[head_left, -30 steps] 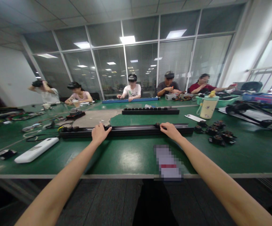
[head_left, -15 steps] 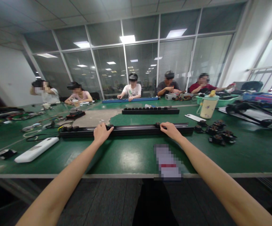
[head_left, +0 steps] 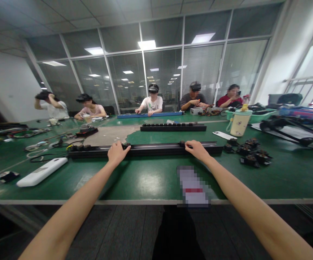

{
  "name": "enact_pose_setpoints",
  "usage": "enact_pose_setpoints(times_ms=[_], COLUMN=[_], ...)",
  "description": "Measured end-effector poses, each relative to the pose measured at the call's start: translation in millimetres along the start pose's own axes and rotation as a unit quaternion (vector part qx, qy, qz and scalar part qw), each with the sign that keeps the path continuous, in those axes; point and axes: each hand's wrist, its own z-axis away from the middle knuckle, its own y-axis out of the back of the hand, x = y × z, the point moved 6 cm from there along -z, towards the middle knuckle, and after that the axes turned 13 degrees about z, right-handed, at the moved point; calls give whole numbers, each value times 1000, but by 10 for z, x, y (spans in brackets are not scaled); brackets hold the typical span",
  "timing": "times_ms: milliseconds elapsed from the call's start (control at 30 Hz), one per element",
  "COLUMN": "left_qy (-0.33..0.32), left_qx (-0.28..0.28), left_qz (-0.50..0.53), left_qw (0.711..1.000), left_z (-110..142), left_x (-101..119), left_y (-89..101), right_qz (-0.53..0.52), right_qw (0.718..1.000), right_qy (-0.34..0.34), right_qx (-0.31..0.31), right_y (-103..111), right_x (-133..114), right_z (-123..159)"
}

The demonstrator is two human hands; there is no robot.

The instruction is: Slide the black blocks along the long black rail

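Note:
A long black rail (head_left: 156,150) lies crosswise on the green table (head_left: 142,180) in front of me. My left hand (head_left: 117,153) is closed at the rail's left half, its thumb and fingers around a small black module (head_left: 126,146) on the top slot. Farther right, my right hand (head_left: 197,150) pinches another small black module (head_left: 182,143) sitting on the same rail. Fingers partly hide both modules. Several similar modules (head_left: 82,148) sit together at the rail's left end. A loose group of black modules (head_left: 250,150) lies beyond its right end.
Behind stands a second black rail (head_left: 174,128) with modules along it. Around me are a white device (head_left: 43,172), a blurred phone-like object (head_left: 193,186), a white phone (head_left: 224,135), a cream cup (head_left: 240,122) and a black device (head_left: 87,131). Several people sit across the table.
Both my hands stay almost where they were on the rail. Across the table, the person at far left has raised their hands to their headgear; the one in red has drawn an arm in.

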Motion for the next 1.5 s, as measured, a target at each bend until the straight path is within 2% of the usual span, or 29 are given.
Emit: enact_pose_setpoints(times_ms=[700,1100,1333,1500], left_qy=[-9,-42,-44,-53], left_qx=[0,34,21,14], left_qz=[15,4,4,12], left_qw=[1000,999,999,998], left_z=[-4,27,11,3], left_x=[11,46,68,101], left_y=[-34,-119,-127,-130], right_qz=[16,120,154,157], right_qw=[999,991,983,983], right_qy=[-28,-35,-67,-77], right_qx=[-2,-44,-68,-64], right_y=[19,57,68,76], right_x=[39,-76,-69,-70], right_z=[-6,28,37,40])
